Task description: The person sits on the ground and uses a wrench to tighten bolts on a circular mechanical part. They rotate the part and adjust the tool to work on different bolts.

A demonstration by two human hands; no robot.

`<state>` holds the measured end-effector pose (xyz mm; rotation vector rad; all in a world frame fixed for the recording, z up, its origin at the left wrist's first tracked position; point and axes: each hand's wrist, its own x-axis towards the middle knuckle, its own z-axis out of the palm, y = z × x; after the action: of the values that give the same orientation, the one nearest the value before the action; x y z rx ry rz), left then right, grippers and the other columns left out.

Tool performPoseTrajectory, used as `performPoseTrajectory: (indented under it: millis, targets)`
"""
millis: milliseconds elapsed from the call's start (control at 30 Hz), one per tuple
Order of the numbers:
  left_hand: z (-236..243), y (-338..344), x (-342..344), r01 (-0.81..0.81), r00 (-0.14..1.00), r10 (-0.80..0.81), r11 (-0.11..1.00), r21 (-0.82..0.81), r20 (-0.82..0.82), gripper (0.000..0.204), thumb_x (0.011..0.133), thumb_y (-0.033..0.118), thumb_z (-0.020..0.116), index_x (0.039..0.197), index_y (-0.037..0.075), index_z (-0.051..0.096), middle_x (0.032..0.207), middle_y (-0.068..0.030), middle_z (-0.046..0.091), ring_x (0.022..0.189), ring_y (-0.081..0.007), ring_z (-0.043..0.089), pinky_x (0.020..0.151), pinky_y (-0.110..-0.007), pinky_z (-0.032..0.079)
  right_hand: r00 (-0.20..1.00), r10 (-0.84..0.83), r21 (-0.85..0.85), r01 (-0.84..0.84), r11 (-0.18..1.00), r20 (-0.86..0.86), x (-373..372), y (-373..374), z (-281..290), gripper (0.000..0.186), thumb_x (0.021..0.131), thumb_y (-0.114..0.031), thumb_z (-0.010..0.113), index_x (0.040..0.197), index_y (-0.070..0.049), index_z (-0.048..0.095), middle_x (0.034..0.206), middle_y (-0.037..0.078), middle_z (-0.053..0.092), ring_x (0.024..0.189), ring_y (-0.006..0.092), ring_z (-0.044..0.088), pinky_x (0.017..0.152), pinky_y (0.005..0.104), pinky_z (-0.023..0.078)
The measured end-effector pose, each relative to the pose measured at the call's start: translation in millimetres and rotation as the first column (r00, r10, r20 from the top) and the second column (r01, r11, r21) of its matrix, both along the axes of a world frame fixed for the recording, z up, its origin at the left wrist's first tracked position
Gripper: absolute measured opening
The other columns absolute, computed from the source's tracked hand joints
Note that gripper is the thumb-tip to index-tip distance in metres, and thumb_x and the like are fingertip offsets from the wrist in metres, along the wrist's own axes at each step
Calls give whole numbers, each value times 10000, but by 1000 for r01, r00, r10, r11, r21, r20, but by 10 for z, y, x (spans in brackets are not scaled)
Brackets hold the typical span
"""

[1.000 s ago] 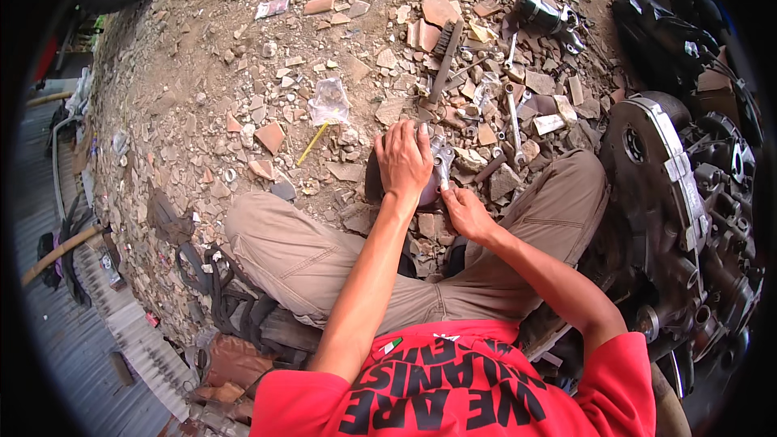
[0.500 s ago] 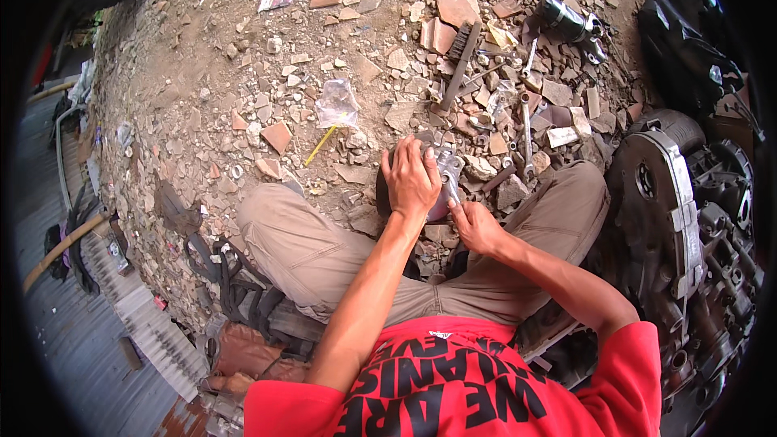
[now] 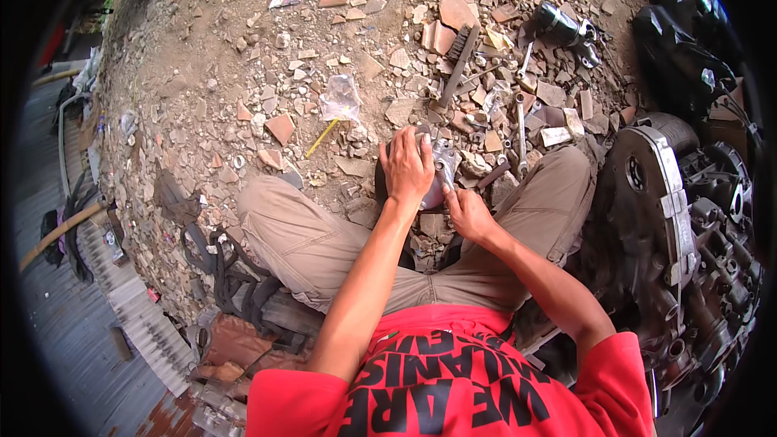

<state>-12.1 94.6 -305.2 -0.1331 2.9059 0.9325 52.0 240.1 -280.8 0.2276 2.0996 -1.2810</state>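
Note:
Between my knees sits a rounded metal machine part (image 3: pixel 443 155), with a dark round side and a grey cast top. My left hand (image 3: pixel 408 165) lies over its left side, fingers bent across it, holding it steady. My right hand (image 3: pixel 469 214) is closed round a slim silvery tool (image 3: pixel 448 180) whose far end meets the grey casting; my fingers hide the rest, so its exact kind cannot be told. Beyond the part lies a wire brush (image 3: pixel 460 65) with a long handle. Right of it a wrench (image 3: pixel 520 133) rests on the rubble.
Broken tile and stones cover the ground. A black cylindrical motor (image 3: pixel 558 26) lies at the far right, near a black plastic bag (image 3: pixel 680 65). Large engine casings (image 3: pixel 660 194) crowd my right side. A clear plastic bag (image 3: pixel 340 99) and a yellow stick (image 3: pixel 322 138) lie ahead.
My right hand has shifted slightly left and up with the tool, its end still against the casting. The left hand stays on the part, moved only a little.

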Motion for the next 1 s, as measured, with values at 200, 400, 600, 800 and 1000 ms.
performPoseTrajectory:
  millis: [200, 400, 600, 800, 1000]
  targets:
    - [-29, -89, 361, -365, 924, 375, 923, 125, -72, 482, 1025, 375, 349, 1271, -15, 488, 1275, -212, 551, 1210, -367, 507, 1061, -532, 295, 998, -55, 31, 55, 998, -18, 17, -25, 12, 509, 1009, -297, 458, 686, 87, 544, 667, 333, 542, 701, 497, 594, 620, 521, 440]
    - [-162, -15, 356, -601, 777, 626, 770, 215, -70, 363, 1006, 288, 446, 1175, -6, 577, 1158, -212, 624, 1094, -380, 572, 953, -456, 418, 1000, 8, 11, -8, 1000, -3, 24, 26, -37, 512, 1012, -307, 450, 701, 87, 549, 651, 339, 543, 686, 510, 590, 606, 530, 439]
    - [-175, -45, 363, -425, 881, 446, 893, 148, -158, 363, 996, 237, 468, 1172, -24, 648, 1232, -207, 606, 1113, -375, 566, 969, -437, 425, 997, 75, 17, -75, 997, 1, 0, 76, -50, 511, 1014, -295, 451, 679, 78, 546, 611, 321, 540, 615, 489, 587, 562, 521, 435]
    - [-191, -99, 348, -376, 909, 389, 920, 109, -150, 342, 990, 208, 462, 1178, -5, 652, 1232, -214, 593, 1084, -404, 543, 959, -469, 394, 988, 121, -37, -118, 992, 93, -159, 94, 116, 502, 1020, -283, 444, 667, 61, 541, 558, 259, 524, 515, 395, 551, 531, 475, 427]
    - [-139, -86, 333, -353, 919, 360, 933, 72, -158, 368, 1011, 225, 418, 1186, -3, 647, 1236, -205, 602, 1081, -397, 555, 949, -443, 425, 976, 155, -73, -146, 987, 153, -202, 144, 108, 526, 1031, -289, 422, 642, 52, 520, 513, 188, 471, 465, 275, 460, 509, 444, 411]
